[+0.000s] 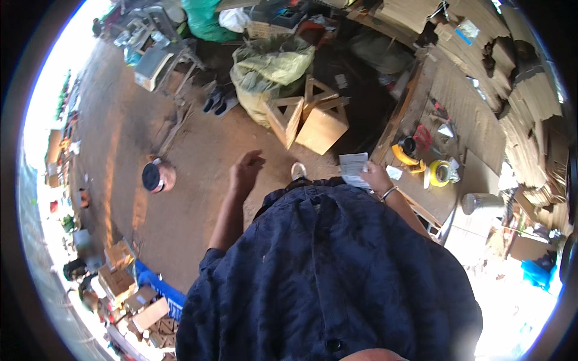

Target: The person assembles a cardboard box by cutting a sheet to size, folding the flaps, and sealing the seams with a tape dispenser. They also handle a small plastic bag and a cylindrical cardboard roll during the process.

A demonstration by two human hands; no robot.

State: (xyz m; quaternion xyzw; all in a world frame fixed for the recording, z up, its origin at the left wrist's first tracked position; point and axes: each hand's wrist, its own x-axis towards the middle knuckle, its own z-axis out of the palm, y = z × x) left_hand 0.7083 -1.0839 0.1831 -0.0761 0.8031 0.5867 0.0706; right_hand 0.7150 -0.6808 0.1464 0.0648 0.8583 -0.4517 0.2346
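Note:
A printed white paper sheet [352,165] hangs from my right hand [377,178], whose fingers pinch its right edge beside the workbench. A metal bangle [390,192] circles that wrist. Out over the brown floor, my left hand [245,171] is held away from everything, its fingers loosely bent and nothing in them. On the bench close to my right hand lie a yellow-and-black tape dispenser [408,155], a roll of yellow tape [441,172] and a small white paper piece [394,172].
Cardboard boxes [323,129] stand on the floor ahead, against a large pale sack [259,75]. Flattened cardboard [527,120] is stacked along the right. A round dark-topped stool [158,175] is at the left. The wooden workbench [415,90] runs along my right side.

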